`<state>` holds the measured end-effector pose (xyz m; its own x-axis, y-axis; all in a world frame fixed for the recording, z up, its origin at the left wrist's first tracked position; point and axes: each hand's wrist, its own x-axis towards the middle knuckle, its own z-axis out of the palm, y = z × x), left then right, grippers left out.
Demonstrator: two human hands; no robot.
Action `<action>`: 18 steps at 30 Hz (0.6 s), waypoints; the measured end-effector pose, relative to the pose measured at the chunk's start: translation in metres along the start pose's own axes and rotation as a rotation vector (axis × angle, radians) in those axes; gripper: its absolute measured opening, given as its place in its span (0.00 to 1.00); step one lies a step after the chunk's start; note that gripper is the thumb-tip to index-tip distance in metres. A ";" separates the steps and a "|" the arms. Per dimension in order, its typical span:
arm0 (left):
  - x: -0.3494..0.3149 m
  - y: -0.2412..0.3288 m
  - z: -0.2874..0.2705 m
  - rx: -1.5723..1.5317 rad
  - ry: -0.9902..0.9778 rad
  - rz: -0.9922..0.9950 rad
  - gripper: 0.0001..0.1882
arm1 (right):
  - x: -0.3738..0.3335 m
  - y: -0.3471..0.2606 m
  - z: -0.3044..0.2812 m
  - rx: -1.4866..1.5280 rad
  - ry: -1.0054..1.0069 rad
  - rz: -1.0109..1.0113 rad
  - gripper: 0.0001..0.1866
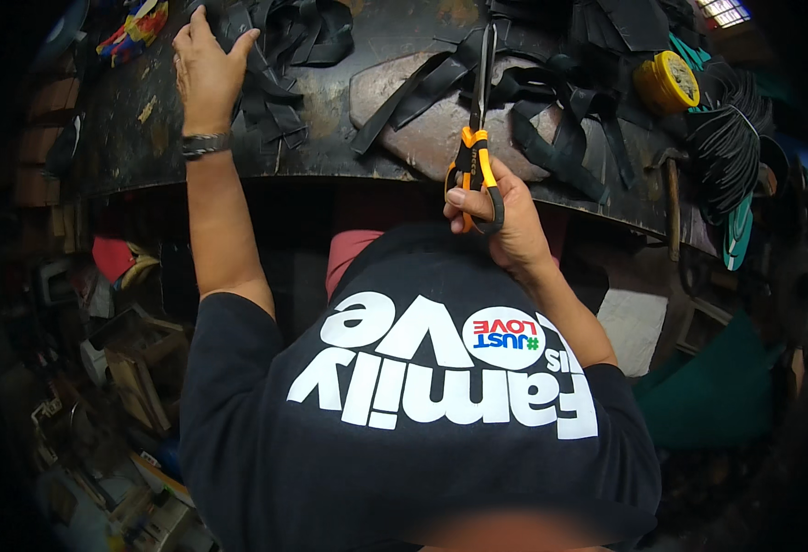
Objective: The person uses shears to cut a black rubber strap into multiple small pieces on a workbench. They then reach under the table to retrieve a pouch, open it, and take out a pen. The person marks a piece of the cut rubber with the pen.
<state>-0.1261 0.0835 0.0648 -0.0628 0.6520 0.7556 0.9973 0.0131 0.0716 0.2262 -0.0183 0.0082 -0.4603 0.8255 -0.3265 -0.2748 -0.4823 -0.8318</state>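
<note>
My right hand [501,210] is closed round the orange and black handles of a pair of scissors [479,138]. Its blades point away from me and lie close together, above a flat brownish stone-like slab [395,92]. Across that slab lie black strips [551,138], some of them curled. Farther off to the left, my left hand [209,74] reaches over the dark table with fingers spread. Beside its thumb is a heap of black strips [275,101], and nothing shows in its grasp. Some of its fingertips run close to the picture's upper edge.
A yellow tub [667,83] stands on the table's right side, near a bundle of thin black cords [728,120]. The wooden handle [673,207] of a tool hangs over the table edge. A colourful bag [135,32] lies far left. Wooden boxes [137,354] crowd the floor at left.
</note>
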 end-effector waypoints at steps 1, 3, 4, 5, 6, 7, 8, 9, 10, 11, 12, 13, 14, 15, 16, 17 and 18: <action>-0.003 0.011 0.004 -0.104 -0.012 -0.011 0.26 | 0.000 0.000 -0.001 0.025 0.011 0.023 0.19; -0.016 0.048 0.012 -0.543 -0.163 -0.115 0.23 | 0.000 0.000 -0.002 0.053 0.034 0.035 0.18; -0.024 0.069 0.015 -0.676 -0.302 -0.126 0.17 | 0.000 0.000 -0.003 0.055 0.039 0.029 0.18; -0.033 0.092 0.018 -0.856 -0.297 -0.070 0.11 | 0.001 0.000 -0.004 0.058 0.030 0.019 0.18; -0.037 0.110 0.020 -0.896 -0.390 -0.040 0.11 | 0.001 0.000 -0.005 0.045 0.045 0.023 0.18; -0.039 0.127 0.023 -0.925 -0.405 -0.031 0.13 | 0.001 0.000 -0.006 0.036 0.048 0.023 0.18; -0.036 0.141 0.028 -0.933 -0.449 -0.042 0.13 | 0.001 0.001 -0.006 0.025 0.053 0.022 0.17; -0.028 0.152 0.034 -0.777 -0.552 -0.061 0.13 | 0.001 0.001 -0.006 0.044 0.050 0.029 0.17; -0.019 0.160 0.040 -0.627 -0.644 -0.065 0.12 | 0.001 0.002 -0.006 0.061 0.047 0.032 0.17; -0.008 0.167 0.046 -0.470 -0.732 -0.060 0.12 | 0.001 0.002 -0.005 0.064 0.057 0.039 0.17; 0.000 0.174 0.053 -0.451 -0.747 -0.050 0.11 | 0.000 0.002 -0.005 0.098 0.045 0.043 0.17; 0.009 0.181 0.060 -0.427 -0.762 -0.032 0.12 | -0.001 0.002 -0.004 0.116 0.046 0.053 0.17; 0.016 0.186 0.067 -0.405 -0.777 -0.011 0.15 | -0.002 0.001 -0.004 0.123 0.058 0.061 0.17; 0.020 0.189 0.073 -0.546 -0.807 -0.030 0.16 | -0.002 0.000 -0.004 0.147 0.047 0.050 0.16; 0.019 0.193 0.079 -0.688 -0.837 -0.048 0.17 | -0.004 -0.001 -0.004 0.161 0.046 0.041 0.16; 0.018 0.196 0.083 -0.831 -0.868 -0.068 0.18 | -0.005 -0.003 -0.005 0.172 0.039 0.024 0.16; 0.016 0.198 0.087 -0.923 -0.994 -0.142 0.15 | -0.006 -0.004 -0.007 0.161 0.051 0.020 0.16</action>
<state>0.0739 0.1630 0.0344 0.2818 0.9582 -0.0501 0.5725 -0.1260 0.8102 0.2360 -0.0194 0.0106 -0.4246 0.8273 -0.3678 -0.4000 -0.5359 -0.7436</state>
